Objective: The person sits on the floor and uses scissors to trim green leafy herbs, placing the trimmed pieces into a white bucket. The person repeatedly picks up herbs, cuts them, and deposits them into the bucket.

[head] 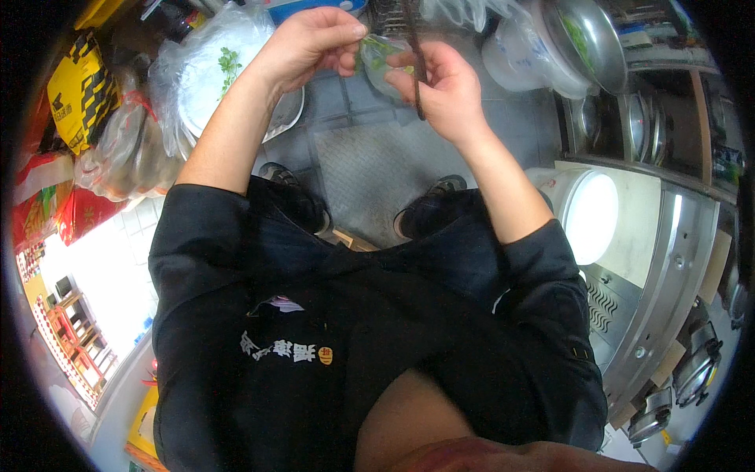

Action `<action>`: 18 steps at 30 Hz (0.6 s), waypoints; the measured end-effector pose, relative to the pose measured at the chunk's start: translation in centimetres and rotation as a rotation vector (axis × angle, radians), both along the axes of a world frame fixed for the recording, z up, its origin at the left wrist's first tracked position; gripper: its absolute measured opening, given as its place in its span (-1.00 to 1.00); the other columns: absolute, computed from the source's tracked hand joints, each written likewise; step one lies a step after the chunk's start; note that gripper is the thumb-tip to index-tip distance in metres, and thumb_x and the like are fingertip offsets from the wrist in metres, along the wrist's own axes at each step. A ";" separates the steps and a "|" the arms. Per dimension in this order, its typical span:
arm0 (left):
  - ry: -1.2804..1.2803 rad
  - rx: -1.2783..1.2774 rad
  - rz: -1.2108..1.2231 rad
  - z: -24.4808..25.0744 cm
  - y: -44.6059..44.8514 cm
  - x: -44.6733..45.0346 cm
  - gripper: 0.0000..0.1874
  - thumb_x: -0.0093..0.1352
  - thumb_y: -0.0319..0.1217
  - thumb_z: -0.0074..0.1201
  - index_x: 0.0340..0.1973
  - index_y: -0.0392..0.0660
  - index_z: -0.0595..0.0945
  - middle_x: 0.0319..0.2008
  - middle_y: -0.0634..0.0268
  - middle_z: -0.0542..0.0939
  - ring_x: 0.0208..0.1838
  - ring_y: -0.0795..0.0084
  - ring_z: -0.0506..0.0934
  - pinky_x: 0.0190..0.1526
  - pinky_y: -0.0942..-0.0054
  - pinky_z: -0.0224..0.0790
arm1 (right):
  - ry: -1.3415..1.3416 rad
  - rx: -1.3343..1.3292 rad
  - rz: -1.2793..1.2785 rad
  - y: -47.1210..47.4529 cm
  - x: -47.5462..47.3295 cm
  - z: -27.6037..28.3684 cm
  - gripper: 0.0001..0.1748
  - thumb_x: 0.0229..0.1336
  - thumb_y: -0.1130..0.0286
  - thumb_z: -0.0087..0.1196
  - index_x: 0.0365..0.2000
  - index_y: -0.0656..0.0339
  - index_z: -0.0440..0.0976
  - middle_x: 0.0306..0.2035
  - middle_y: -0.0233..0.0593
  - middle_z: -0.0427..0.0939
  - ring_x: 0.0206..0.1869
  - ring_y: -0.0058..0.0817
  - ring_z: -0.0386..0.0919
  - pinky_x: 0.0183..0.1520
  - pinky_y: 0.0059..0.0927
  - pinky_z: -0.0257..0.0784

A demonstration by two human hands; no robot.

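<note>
My left hand [318, 47] is at the top centre, with thumb and fingertips pinched on green leafy herbs [371, 46]. Opposite it, my right hand [448, 85] grips the other side, its thumb and fingers on the leaves. Translucent plastic [377, 66] shows around the leaves; whether it wraps them cannot be told. A dark narrow strip [417, 65] crosses the right fingers. Under my left forearm lies a round pale tray [194, 88] covered in clear plastic, with a sprig of leafy herb [229, 66] on it.
At the upper right, a steel bowl [607, 44] holding greens tilts beside a whitish tub [513, 56]. Filled plastic bags [130, 153] and a yellow-and-black bag [79, 94] crowd the left. A white-lidded bucket [590, 218] stands right. Grey floor tiles [377, 153] lie below my hands.
</note>
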State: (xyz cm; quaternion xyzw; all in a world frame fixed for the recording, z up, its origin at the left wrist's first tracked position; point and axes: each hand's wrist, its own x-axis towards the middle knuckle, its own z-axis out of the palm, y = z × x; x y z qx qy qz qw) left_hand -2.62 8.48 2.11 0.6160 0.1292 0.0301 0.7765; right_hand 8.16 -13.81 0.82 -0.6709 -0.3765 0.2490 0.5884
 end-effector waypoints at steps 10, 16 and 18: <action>0.094 -0.004 -0.072 0.1 -1.3 0.4 -0.79 0.46 -0.24 0.19 -0.26 -0.12 0.60 -0.50 0.43 0.55 -0.54 0.64 0.47 -0.56 0.64 0.25 | -0.095 0.097 -0.117 0.0 0.5 -0.7 -0.60 0.01 0.36 0.49 -0.18 0.25 0.57 -0.26 -0.38 0.71 -0.28 -0.72 0.59 -0.20 -0.57 0.52; 0.094 0.016 -0.127 -0.1 -1.9 0.2 -0.79 0.45 -0.24 0.21 -0.26 -0.10 0.61 -0.49 0.46 0.55 -0.56 0.67 0.43 -0.58 0.66 0.19 | -0.117 -0.036 -0.047 0.5 -0.1 -0.4 -0.62 0.17 0.45 0.38 -0.05 0.28 0.50 -0.20 -0.36 0.64 -0.27 -0.70 0.57 -0.26 -0.63 0.47; 0.054 0.054 -0.164 -0.2 -2.2 0.1 -0.79 0.45 -0.23 0.21 -0.26 -0.09 0.61 -0.49 0.46 0.54 -0.56 0.67 0.43 -0.58 0.67 0.17 | 0.035 -0.003 -0.022 0.6 -0.3 -0.3 -0.65 0.18 0.43 0.36 -0.07 0.27 0.50 -0.26 -0.36 0.63 -0.33 -0.68 0.57 -0.32 -0.63 0.46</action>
